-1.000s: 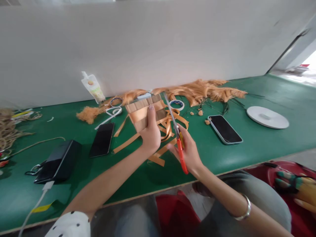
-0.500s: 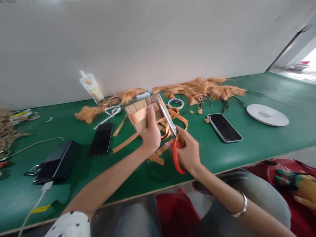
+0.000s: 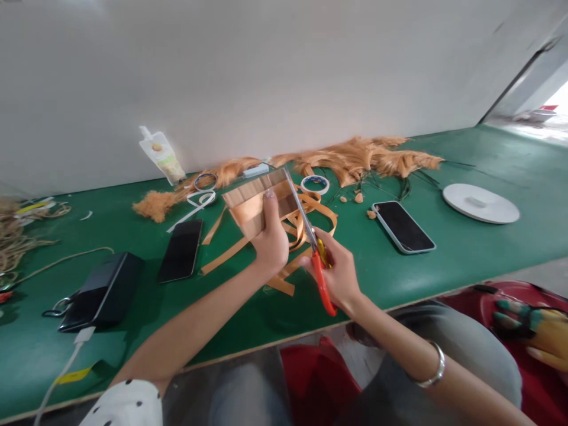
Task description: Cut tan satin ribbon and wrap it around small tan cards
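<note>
The left hand (image 3: 271, 241) gripped a stack of tan strips (image 3: 257, 201), fingers (image 3: 269, 204) wrapped over its near face and closed tight, lifting it just above the green table (image 3: 444, 260). The right hand (image 3: 337, 272) held red-handled scissors (image 3: 310, 236), fingers shut through the loops; the blades ran up the stack's right edge and looked nearly closed, though how far they had bitten could not be told. Loose cut ribbon (image 3: 306, 219) lay curled beneath and to the right of the stack. A phone (image 3: 403, 226) lay farther right of the stack, a darker phone (image 3: 181, 249) to its left, a tape roll (image 3: 316, 184) just behind.

The likeliest slip — the blade ran close beside the left thumb, so a drift inward could nick it. The stacked layers might also shift under the cut, leaving uneven strips, if the grip eased.
</note>
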Demonstrator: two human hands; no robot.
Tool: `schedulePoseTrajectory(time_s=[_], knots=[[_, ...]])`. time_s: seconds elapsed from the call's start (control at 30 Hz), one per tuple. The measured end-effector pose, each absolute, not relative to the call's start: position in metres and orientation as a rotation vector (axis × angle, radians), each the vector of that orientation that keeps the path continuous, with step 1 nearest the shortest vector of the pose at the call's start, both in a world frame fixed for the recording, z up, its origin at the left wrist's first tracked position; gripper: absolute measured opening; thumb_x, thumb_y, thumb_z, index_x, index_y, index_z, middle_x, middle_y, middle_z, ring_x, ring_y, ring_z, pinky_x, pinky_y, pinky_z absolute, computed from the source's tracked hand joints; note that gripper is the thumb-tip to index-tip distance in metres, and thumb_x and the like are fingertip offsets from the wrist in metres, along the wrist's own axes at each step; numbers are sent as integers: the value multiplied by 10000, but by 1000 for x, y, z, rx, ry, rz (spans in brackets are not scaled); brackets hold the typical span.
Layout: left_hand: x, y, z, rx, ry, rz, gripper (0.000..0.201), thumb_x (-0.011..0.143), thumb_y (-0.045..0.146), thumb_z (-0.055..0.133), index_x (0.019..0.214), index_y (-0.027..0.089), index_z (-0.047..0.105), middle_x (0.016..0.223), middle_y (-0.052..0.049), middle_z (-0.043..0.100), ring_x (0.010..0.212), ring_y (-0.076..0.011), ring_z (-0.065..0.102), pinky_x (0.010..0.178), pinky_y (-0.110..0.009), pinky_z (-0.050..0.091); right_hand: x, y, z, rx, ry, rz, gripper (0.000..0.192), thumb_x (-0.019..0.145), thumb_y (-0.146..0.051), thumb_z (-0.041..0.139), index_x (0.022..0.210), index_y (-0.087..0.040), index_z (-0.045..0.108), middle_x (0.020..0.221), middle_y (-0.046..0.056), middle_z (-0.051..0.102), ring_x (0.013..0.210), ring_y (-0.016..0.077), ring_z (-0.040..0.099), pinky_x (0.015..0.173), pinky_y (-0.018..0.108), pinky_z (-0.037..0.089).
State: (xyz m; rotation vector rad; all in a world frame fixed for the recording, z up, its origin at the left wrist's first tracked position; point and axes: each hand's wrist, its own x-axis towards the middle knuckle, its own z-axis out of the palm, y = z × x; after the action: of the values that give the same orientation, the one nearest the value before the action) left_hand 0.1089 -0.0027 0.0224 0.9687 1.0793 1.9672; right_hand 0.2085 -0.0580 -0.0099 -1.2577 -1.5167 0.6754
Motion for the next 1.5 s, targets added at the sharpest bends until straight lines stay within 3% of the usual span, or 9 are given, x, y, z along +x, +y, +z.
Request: schedulePoseTrajectory(time_s=[0.13, 0.3, 0.4, 0.8, 0.97, 1.27, 1.5], knots=[[106, -4, 23, 963, 1171, 1845, 364, 894, 518, 451, 1131, 301, 623, 1311, 23, 585, 1299, -182, 478, 1072, -271, 436, 211, -57, -13, -1170, -1490, 879, 568, 701, -492, 696, 1164, -179, 592, 762, -1, 519, 599, 108, 393, 519, 239, 374], [106, -3, 27, 863, 1126, 1909, 355, 864, 467, 538, 1161, 283, 603, 1336, 19, 566, 1323, -176, 448, 1066, -246, 438, 211, -54, -11, -1059, -1423, 1088, 570, 698, -518, 688, 1149, -178, 609, 770, -10, 480, 582, 87, 318, 510, 231, 339], [108, -1, 28, 852, 1112, 1942, 350, 860, 458, 547, 1157, 280, 601, 1329, 7, 573, 1299, -181, 478, 1044, -241, 456, 209, -53, -9, -1039, -1377, 1105, 545, 679, -506, 705, 1108, -175, 638, 815, 7, 503, 604, 90, 328, 518, 231, 338], [108, 5, 27, 770, 1132, 1953, 293, 838, 372, 595, 1105, 252, 612, 1251, -11, 634, 1192, -179, 575, 1024, -259, 475, 210, -51, -6, -1076, -1329, 1150, 525, 621, -480, 758, 1041, -175, 676, 646, -23, 455, 604, 105, 323, 520, 235, 343], [109, 7, 26, 731, 1164, 1991, 242, 840, 322, 594, 1057, 222, 633, 1203, -17, 662, 1131, -173, 615, 988, -246, 495, 210, -50, -4, -1082, -1293, 1190, 589, 581, -504, 774, 1043, -150, 682, 714, -6, 496, 603, 91, 349, 526, 232, 370], [110, 8, 25, 724, 1083, 2058, 264, 833, 310, 621, 1070, 199, 658, 1192, -24, 665, 1172, -179, 589, 996, -237, 482, 213, -48, -8, -1057, -1293, 1262, 574, 628, -450, 771, 1095, -139, 651, 595, -56, 393, 528, 57, 288, 439, 196, 250], [108, 9, 24, 811, 1038, 2112, 278, 811, 347, 643, 1045, 197, 656, 1162, -36, 676, 1145, -186, 607, 997, -247, 482, 214, -48, -8, -1033, -1277, 1294, 567, 616, -424, 788, 1086, -141, 647, 590, -70, 390, 491, 45, 273, 433, 208, 240]])
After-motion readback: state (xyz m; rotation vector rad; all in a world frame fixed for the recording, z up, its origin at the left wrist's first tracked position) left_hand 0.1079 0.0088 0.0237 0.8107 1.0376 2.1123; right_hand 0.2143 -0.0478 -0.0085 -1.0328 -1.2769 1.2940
